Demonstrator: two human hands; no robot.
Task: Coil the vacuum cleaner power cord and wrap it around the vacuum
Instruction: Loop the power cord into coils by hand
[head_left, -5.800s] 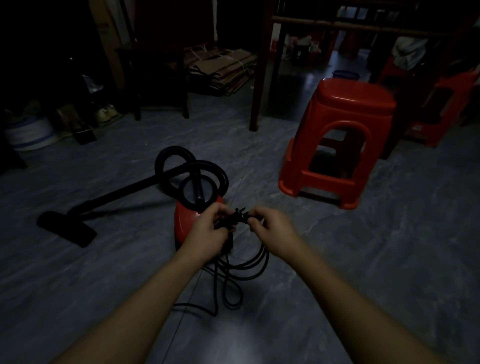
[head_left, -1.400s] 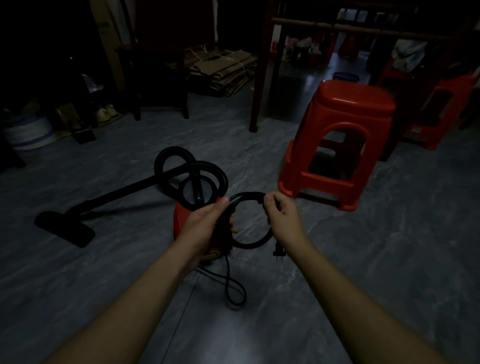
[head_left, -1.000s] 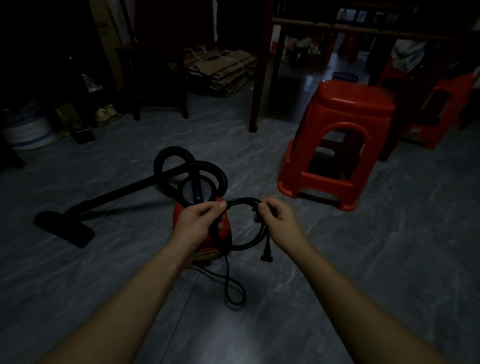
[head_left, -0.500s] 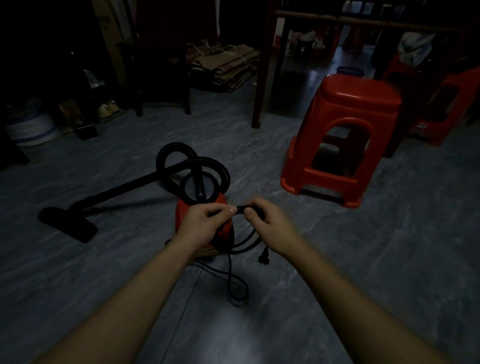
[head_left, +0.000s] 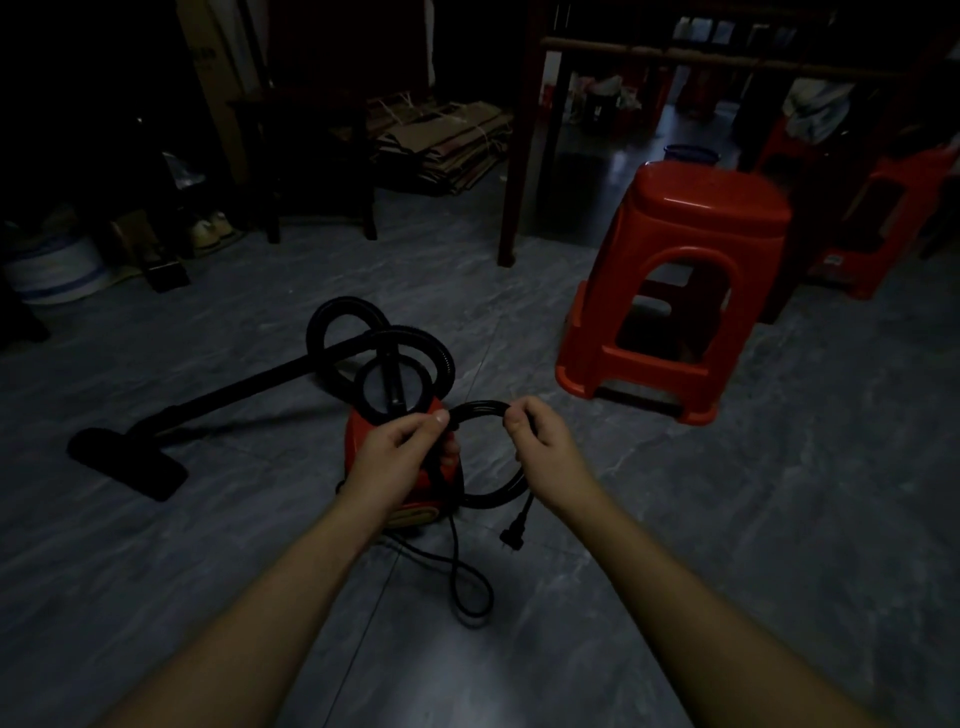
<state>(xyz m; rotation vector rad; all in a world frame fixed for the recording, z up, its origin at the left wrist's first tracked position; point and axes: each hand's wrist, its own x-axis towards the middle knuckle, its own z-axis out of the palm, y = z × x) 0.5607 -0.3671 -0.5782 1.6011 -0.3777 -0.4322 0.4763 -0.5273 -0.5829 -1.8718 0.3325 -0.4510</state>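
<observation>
**Left hand** (head_left: 397, 457): thumb and fingers pinch the left shoulder of the coil, just above the canister.

**Right hand** (head_left: 545, 452): fingers are curled round the bundled strands at the coil's right shoulder. The two hands are near each other but apart, bridged by a short arc of cord.

**Power cord** (head_left: 496, 493): black, gathered into a few loops that hang from both hands. The strand count cannot be read in the dim light.

**Plug** (head_left: 513, 535): dangles free below the right hand.

**Slack loop** (head_left: 470, 590): one tail drops from the coil and lies in a narrow loop on the floor (head_left: 727, 519). It then leads back toward the vacuum's base.

**Vacuum cleaner** (head_left: 358, 441): small red canister standing on the floor, partly hidden behind the left hand.

**Hose** (head_left: 410, 332): black, curled over the canister's top.

**Wand** (head_left: 234, 389): runs left from the hose to the floor nozzle (head_left: 124, 462).

**Stool** (head_left: 691, 249): red plastic, right of the vacuum and well apart.

**Cardboard** (head_left: 441, 135): flattened and stacked by the far wall.

**Step in hand:** coiling, judged nearly complete, with only the floor loop left ungathered.

**Next move calls for:**
- taking that slack in as a last loop;
- holding the bundle in one hand so it cannot spring open;
- lowering the bundle to the canister and wrapping it round the body, with the swinging plug kept out of the turns.
</observation>
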